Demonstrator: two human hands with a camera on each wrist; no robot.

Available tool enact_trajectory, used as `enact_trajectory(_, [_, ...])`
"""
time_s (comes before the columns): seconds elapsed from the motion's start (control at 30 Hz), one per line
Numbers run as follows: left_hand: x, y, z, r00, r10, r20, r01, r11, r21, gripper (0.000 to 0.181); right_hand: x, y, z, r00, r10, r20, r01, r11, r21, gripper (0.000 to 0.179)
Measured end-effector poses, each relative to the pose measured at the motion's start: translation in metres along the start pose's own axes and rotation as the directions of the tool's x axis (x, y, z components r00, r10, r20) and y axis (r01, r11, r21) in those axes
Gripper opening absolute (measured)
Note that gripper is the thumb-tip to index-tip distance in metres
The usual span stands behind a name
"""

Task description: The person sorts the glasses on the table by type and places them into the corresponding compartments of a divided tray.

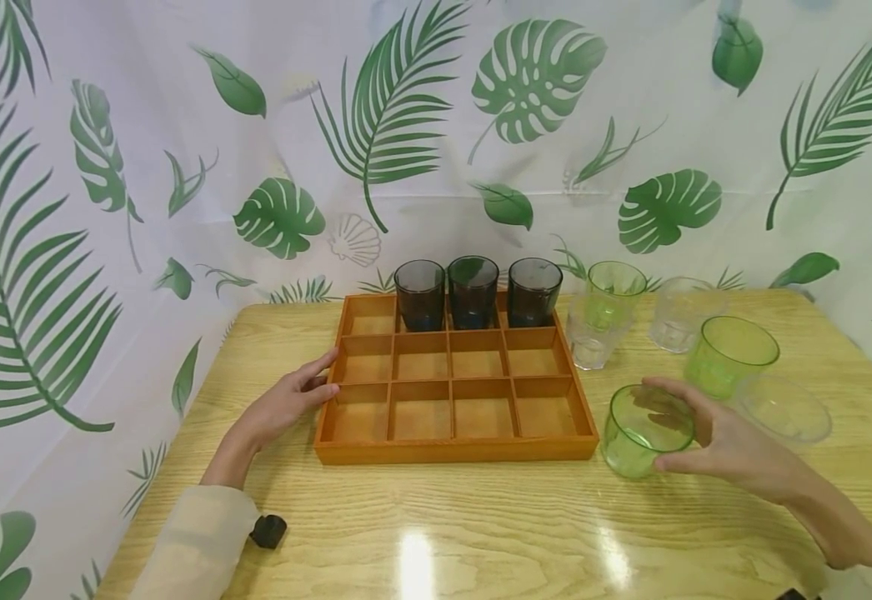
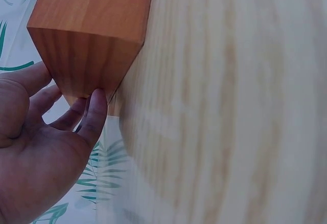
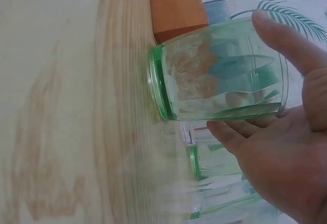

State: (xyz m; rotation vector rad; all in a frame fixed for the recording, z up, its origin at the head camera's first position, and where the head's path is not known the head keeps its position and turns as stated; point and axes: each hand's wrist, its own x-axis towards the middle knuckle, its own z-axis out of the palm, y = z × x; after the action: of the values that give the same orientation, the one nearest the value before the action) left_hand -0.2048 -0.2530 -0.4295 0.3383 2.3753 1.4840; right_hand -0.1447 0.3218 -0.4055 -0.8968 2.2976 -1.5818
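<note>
A wooden tray divided into compartments [image 1: 457, 450] lies on the table, with three dark grey glasses [image 1: 473, 292] upright in its back row. My left hand [image 1: 286, 410] rests against the tray's left side, fingers spread along the wall and touching it. Beyond the tray's front right corner, my right hand [image 1: 736, 446] holds a green glass [image 1: 628, 454] with thumb and fingers on opposite sides near the rim. In the right wrist view that green glass [image 3: 225, 75] is upright, its base at the table top, beside the tray's corner [image 3: 179, 9].
Right of the tray stand two more green glasses [image 1: 721, 367] [image 1: 616, 279] and several clear glasses [image 1: 676, 321], one of them [image 1: 784, 408] close behind my right hand. A white leaf-print cloth [image 1: 421, 208] hangs along the back and left of the wooden table [image 1: 346, 533].
</note>
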Motion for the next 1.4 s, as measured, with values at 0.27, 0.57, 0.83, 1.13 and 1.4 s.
enact_trajectory(0.27, [0.0,0.0,0.001,1.0,-0.004,0.003,0.004,1.0,-0.009,0.068,0.002,-0.002,0.001,0.998,-0.001,-0.07,-0.005,0.996,-0.086,0.082])
enact_trajectory(0.57, [0.0,0.0,0.0,1.0,0.0,0.001,0.0,1.0,-0.002,0.069,0.012,-0.019,-0.007,0.981,-0.016,-0.194,-0.002,0.996,-0.09,0.085])
enact_trajectory(0.83, [-0.001,0.0,0.0,1.0,0.01,0.0,-0.01,1.0,-0.008,0.067,0.021,-0.029,-0.012,0.958,-0.025,-0.285,0.04,0.998,0.045,0.083])
enact_trajectory(1.13, [0.001,0.0,0.0,1.0,0.012,0.005,-0.012,1.0,-0.018,0.068,0.033,-0.035,-0.005,0.946,0.029,-0.323,-0.038,0.999,-0.021,0.081])
enact_trajectory(1.4, [0.0,0.0,0.0,1.0,0.008,0.003,-0.008,1.0,-0.018,0.068,0.045,-0.039,0.008,0.956,0.022,-0.291,-0.058,0.992,-0.113,0.081])
